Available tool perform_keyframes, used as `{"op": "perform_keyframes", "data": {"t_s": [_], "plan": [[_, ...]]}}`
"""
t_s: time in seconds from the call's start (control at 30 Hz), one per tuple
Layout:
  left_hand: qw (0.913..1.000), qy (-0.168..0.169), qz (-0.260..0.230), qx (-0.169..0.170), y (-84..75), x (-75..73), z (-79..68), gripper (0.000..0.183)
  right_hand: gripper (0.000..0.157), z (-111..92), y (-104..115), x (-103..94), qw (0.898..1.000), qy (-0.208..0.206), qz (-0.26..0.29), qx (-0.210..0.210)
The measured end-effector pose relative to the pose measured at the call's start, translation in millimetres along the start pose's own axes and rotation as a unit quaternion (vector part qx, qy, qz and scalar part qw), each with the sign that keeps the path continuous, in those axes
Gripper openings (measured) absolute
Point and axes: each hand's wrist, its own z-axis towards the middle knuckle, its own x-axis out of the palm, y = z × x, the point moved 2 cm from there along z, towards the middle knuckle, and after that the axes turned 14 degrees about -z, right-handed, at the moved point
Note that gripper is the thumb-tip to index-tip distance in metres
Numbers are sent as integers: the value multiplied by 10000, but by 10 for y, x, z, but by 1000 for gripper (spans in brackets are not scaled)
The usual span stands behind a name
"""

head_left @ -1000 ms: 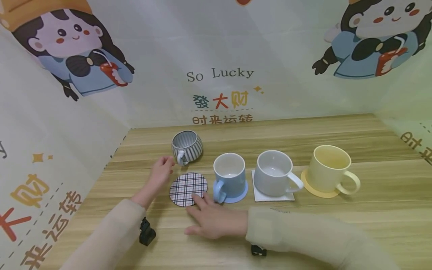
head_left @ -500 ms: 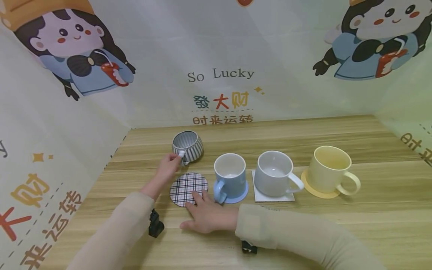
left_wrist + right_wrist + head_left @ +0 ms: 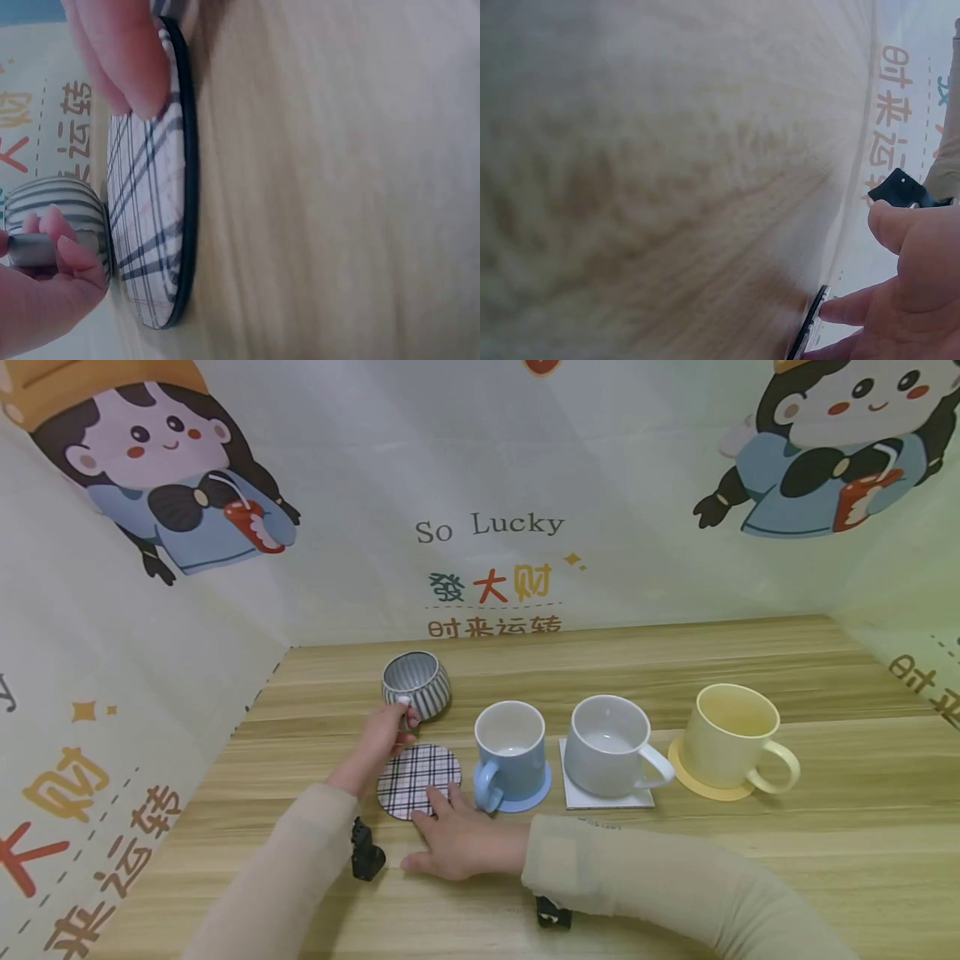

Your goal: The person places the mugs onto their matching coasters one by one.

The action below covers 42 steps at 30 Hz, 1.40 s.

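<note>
A grey-and-white striped mug [image 3: 426, 689] stands upright on the table behind a round plaid coaster [image 3: 416, 777]. My left hand [image 3: 381, 733] grips the mug's handle, with its fingers curled round it. The left wrist view has the striped mug [image 3: 56, 199] at its left edge and my left hand's fingers [image 3: 79, 262] on the handle. Spread fingers of my right hand [image 3: 459, 839] rest on the near right edge of the coaster. In the right wrist view, fingertips of the right hand [image 3: 922, 292] touch the coaster's dark edge [image 3: 810, 319].
To the right of the plaid coaster stands a blue mug [image 3: 513, 752] on a blue round coaster. Beyond it are a white mug [image 3: 603, 752] on a square white coaster and a yellow mug [image 3: 723, 735] on a yellow coaster. A printed curtain [image 3: 637, 560] encloses the table.
My left hand has moved right to the striped mug and taken hold of its handle. The right hand has shifted slightly left, still touching the coaster. The mugs look unmoved.
</note>
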Motion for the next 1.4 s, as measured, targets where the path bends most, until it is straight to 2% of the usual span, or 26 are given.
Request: {"op": "perform_keyframes", "data": {"t_s": [0.17, 0.33, 0.53, 0.67, 0.9, 1.17, 1.3, 1.4], "plan": [[9995, 72, -303, -59, 35, 13, 37, 24, 66, 5, -8, 15, 10000, -31, 13, -1], [9990, -3, -423, -165, 56, 28, 79, 23, 65, 5, -9, 21, 10000, -77, -39, -21], [9956, -11, -890, -276, 67, 36, 100, 25, 65, 14, -9, 20, 10000, -71, -20, -50], [9929, -96, -1175, -176, 72, 45, 97, 28, 65, 7, -6, 18, 9999, -79, 34, -68], [9903, -467, -1294, 169, 70, 45, 83, 29, 65, -5, -8, 14, 10000, -46, 38, -28], [9840, -819, -1554, 307, 48, -19, 23, 29, 64, -3, -9, 15, 10000, -47, -9, -10], [9833, -832, -1597, 277, 12, -48, -37, 31, 64, -11, -7, 11, 10000, -60, 16, -11], [9827, -717, -1693, 203, -10, -52, -92, 31, 64, -20, -7, 17, 9999, -53, 102, 4]]}}
